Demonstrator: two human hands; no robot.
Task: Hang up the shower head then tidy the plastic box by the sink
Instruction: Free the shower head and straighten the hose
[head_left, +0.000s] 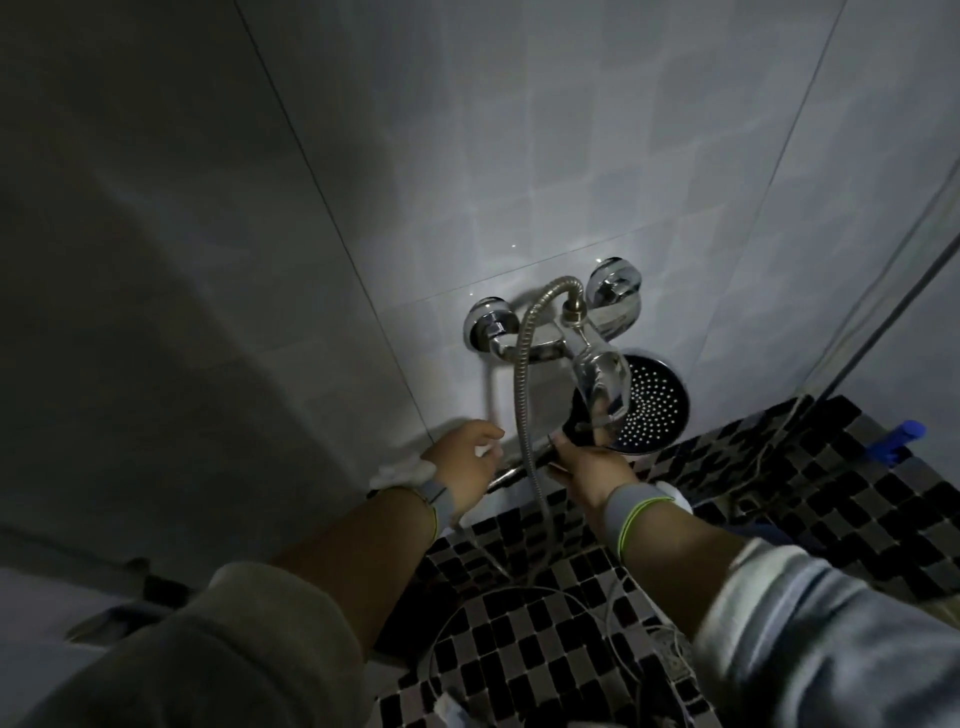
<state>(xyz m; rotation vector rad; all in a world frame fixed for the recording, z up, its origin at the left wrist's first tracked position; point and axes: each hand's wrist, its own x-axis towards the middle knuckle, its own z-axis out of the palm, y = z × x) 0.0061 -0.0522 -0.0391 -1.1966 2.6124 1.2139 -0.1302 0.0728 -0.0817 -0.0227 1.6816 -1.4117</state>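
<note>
1 shower head, 2 hands, 1 hose

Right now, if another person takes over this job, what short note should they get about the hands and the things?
Right hand: holds the shower head low, just under the tap.
Left hand: open, beside the metal hose; contact unclear.
Done: shower head is picked up.
Left: hang it up; no holder is in view. Then tidy the plastic box by the sink; neither is in view.
</note>
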